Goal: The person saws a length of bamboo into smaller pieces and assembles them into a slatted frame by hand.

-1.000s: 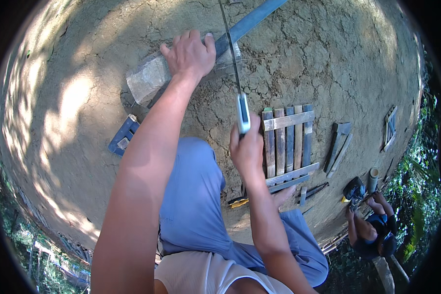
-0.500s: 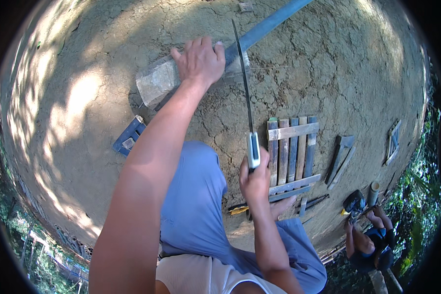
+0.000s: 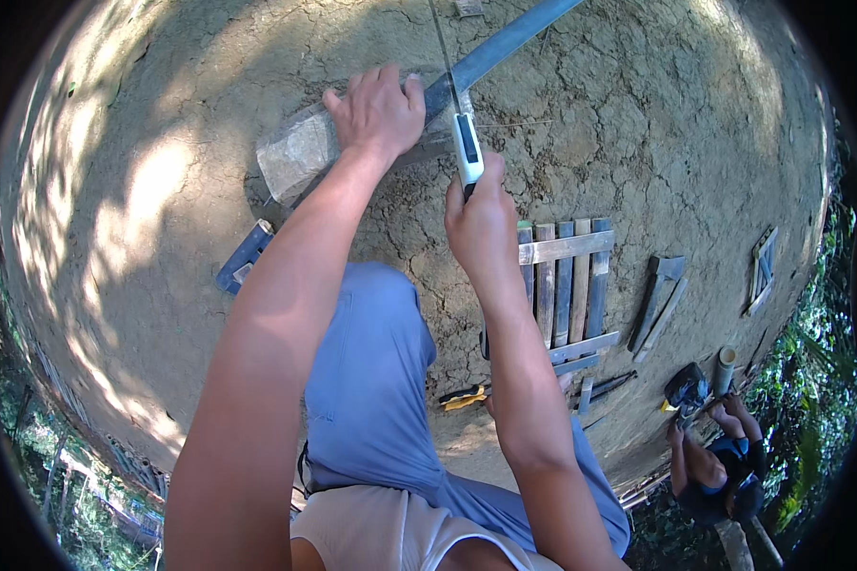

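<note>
My left hand (image 3: 376, 114) grips a long blue-grey slat (image 3: 509, 45) from above, fingers bent over it, pressing it on a pale, squared wooden block (image 3: 290, 164). The slat slants from beneath my forearm toward the top right; the part under my palm is hidden. In my right hand (image 3: 484, 214), closed round the white and black handle, is a handsaw (image 3: 468, 147). Its thin blade crosses the slat just right of my left hand, and its tip runs out of the picture at the top. Whether the teeth bite into the slat I cannot tell.
Right of my right forearm lies a slatted wooden panel (image 3: 567, 249). Beyond it are wood pieces (image 3: 659, 305) and a small frame (image 3: 762, 271). A yellow-black tool (image 3: 465, 396) lies near my foot, a blue piece (image 3: 243, 257) at left. Another person (image 3: 719, 466) sits lower right.
My right hand has pushed the saw forward, away from my body, so the handle is now close to the slat. My left hand keeps its place on the slat.
</note>
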### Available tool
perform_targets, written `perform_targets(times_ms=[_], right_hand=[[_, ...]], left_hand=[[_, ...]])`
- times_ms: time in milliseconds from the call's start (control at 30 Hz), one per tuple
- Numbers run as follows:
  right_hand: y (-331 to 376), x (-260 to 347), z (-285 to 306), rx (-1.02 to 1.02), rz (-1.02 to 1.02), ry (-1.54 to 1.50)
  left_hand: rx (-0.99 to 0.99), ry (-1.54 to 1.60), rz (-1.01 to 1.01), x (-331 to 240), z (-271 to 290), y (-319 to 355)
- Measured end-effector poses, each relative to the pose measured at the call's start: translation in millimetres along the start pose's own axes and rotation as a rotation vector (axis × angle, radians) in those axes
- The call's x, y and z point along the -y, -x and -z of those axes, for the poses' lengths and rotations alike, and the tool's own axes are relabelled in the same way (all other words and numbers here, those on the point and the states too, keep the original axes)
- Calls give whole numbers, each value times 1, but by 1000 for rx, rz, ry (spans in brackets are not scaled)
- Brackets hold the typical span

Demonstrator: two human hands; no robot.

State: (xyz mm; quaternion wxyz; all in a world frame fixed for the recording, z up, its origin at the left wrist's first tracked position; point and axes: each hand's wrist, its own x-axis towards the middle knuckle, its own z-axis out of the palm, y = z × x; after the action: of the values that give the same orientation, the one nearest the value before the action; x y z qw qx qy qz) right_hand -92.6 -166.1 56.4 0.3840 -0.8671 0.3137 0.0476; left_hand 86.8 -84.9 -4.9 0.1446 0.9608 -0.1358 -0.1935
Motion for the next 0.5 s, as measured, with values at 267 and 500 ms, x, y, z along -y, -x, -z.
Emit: perform_targets(times_ms=[267, 500], right_hand=[[130, -39, 14, -67, -205, -68], [97, -61, 40, 19, 3, -20]], left_hand=[[-59, 38, 16, 2, -4, -4], [-131, 93, 46, 1, -2, -5]])
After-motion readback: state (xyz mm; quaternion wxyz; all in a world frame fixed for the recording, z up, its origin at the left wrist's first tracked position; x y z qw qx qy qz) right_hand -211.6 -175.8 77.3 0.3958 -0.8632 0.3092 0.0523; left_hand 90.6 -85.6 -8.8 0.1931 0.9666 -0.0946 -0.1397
